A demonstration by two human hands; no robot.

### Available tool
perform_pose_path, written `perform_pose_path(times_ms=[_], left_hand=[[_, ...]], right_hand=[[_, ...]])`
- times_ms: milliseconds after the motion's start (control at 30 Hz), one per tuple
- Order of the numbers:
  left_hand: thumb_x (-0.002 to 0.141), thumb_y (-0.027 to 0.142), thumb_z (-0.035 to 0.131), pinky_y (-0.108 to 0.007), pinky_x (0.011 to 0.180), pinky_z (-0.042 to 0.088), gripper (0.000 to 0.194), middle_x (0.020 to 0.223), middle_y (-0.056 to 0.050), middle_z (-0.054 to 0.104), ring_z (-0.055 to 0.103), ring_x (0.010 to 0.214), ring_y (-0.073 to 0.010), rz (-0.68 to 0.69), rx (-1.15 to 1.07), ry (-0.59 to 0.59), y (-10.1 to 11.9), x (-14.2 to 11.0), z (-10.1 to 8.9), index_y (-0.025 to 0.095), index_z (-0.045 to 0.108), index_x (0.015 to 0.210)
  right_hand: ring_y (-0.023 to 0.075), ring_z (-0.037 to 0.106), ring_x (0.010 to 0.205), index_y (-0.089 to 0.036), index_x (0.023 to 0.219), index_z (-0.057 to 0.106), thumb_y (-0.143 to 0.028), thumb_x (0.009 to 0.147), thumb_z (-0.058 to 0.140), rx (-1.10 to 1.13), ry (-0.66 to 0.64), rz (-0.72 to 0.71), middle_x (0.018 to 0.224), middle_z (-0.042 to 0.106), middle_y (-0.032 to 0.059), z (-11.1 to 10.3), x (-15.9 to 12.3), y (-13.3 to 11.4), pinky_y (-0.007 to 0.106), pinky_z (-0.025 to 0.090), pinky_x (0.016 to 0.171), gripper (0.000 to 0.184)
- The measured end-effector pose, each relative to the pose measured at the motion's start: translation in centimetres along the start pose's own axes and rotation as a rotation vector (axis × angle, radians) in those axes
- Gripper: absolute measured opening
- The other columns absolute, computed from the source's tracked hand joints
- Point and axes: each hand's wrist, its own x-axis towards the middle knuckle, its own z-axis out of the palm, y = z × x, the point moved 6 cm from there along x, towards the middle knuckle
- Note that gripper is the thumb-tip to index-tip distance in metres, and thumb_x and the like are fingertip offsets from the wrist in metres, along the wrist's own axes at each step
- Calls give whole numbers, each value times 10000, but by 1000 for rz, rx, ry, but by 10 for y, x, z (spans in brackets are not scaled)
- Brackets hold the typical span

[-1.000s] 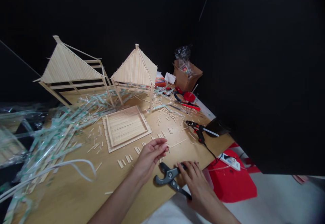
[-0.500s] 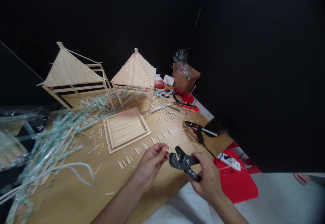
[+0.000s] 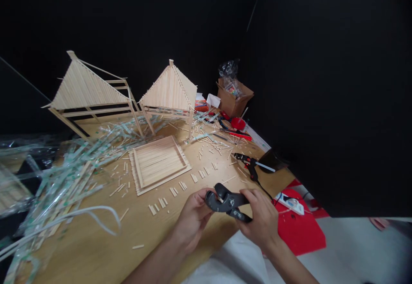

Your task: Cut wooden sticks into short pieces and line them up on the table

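Observation:
My right hand (image 3: 261,215) is wrapped round the handles of a black hand cutter (image 3: 227,201) with curved jaws. Between those jaws shows the pale end of a small wooden stick (image 3: 220,199). My left hand (image 3: 192,215) pinches this stick from the left, its fingertips partly hidden behind the cutter. Short cut stick pieces (image 3: 174,191) lie in small groups in a slanting row on the table beyond my left hand. Behind them rests a shallow rectangular tray of wooden sticks (image 3: 161,164).
Two stick-built roofed models (image 3: 170,89) stand at the back. Clear wrappers and long sticks (image 3: 77,176) crowd the left. A glue gun (image 3: 252,168) with its cord lies to the right, near a power strip (image 3: 290,203). A cardboard box (image 3: 233,101) stands behind.
The cutter has moved left onto the stick, and its jaws now surround the stick's end. Its handles have come closer together in my right hand.

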Motion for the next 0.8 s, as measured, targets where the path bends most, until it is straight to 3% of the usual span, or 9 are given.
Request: perform_pose_path(times_ms=[367, 633, 800], left_hand=[[648, 218, 779, -168, 714, 397, 153, 743, 2, 610, 514, 717, -88, -27, -31, -7, -5, -2, 1, 142, 669, 722], [591, 246, 813, -163, 678, 384, 205, 696, 20, 615, 520, 699, -91, -9, -14, 72, -2, -4, 1, 152, 668, 701], [634, 229, 787, -165, 704, 389, 166, 717, 10, 624, 521, 713, -87, -14, -4, 28, -5, -5, 4, 142, 665, 706]], right_hand=[[261, 553, 850, -195, 1176, 414, -250, 729, 571, 16, 46, 2, 956, 564, 103, -3, -1, 0, 391, 456, 727, 477], [244, 550, 836, -177, 1135, 469, -250, 734, 558, -32, 64, -14, 942, 566, 98, -5, -2, 1, 369, 458, 715, 417], [239, 552, 819, -154, 1114, 492, -244, 727, 576, -30, 94, -49, 924, 576, 103, -9, -1, 0, 363, 457, 708, 406]])
